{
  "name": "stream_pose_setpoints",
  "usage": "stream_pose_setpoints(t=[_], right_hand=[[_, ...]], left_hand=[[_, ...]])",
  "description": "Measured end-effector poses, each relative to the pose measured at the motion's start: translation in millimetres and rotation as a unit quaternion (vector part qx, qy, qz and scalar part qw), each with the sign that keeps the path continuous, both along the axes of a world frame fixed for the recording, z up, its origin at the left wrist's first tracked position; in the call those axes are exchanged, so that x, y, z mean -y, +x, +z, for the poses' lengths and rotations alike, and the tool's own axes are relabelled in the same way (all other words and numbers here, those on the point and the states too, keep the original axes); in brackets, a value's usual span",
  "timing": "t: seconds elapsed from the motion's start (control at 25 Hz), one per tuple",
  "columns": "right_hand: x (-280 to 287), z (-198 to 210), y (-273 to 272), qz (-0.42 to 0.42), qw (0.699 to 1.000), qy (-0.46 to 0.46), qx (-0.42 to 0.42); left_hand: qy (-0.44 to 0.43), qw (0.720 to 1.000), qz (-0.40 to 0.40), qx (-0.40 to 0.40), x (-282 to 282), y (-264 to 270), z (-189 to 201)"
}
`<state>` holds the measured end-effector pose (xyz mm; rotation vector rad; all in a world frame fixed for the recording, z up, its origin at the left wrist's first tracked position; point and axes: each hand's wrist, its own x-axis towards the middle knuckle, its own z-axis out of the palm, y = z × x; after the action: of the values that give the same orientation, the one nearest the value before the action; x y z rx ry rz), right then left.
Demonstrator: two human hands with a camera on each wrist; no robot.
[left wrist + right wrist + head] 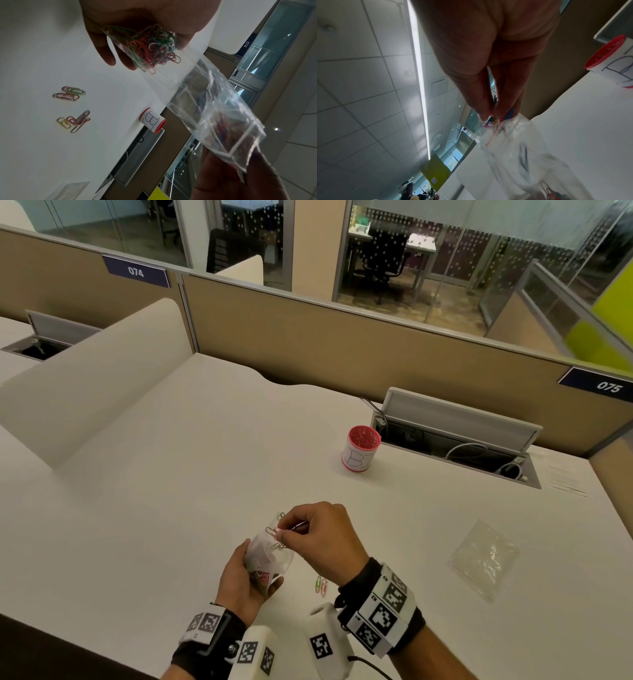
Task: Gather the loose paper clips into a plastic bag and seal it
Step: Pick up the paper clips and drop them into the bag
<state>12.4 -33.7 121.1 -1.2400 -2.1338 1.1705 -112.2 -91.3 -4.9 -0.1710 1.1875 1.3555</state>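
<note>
My left hand (247, 574) grips a clear plastic bag (270, 556) just above the desk and holds it upright. A tangle of coloured paper clips (147, 47) fills the bag's bottom inside my fingers. My right hand (283, 534) pinches a few clips (488, 123) at the bag's open mouth (513, 129). Several loose clips (321, 585) lie on the desk below my right wrist. In the left wrist view they form two small clusters (69, 93), (75, 121).
A red-rimmed cup (363, 448) with a paper label stands farther back on the white desk (171, 474). A second clear bag (486, 559) lies flat to the right. An open cable tray (455, 446) sits behind the cup, and a low cream divider (96, 392) borders the left.
</note>
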Motion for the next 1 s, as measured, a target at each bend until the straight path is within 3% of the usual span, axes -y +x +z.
stream_pose_setpoints(t=[0.12, 0.4, 0.6, 0.72, 0.84, 1.0], right_hand=[[4, 5, 0, 0.013, 1.0, 0.013, 0.017], [-1, 22, 17, 0.024, 0.998, -0.016, -0.048], [-15, 2, 39, -0.013, 0.998, -0.023, -0.063], [-33, -44, 72, -0.062, 0.994, -0.045, 0.071], [-35, -93, 101, -0.033, 0.95, -0.067, 0.303], [-25, -126, 108, -0.045, 0.916, -0.093, 0.388]], left_hand=[[-0.001, 1.0, 0.001, 0.01, 0, 0, -3], [0.01, 0.999, -0.004, 0.039, -1, 2, -1], [0.004, 0.999, -0.014, 0.044, -5, 1, -2], [0.015, 0.999, -0.009, 0.049, -5, -5, -2], [0.014, 0.999, 0.0, 0.051, -4, -16, -11], [0.005, 0.998, -0.002, 0.056, -5, -13, -15]])
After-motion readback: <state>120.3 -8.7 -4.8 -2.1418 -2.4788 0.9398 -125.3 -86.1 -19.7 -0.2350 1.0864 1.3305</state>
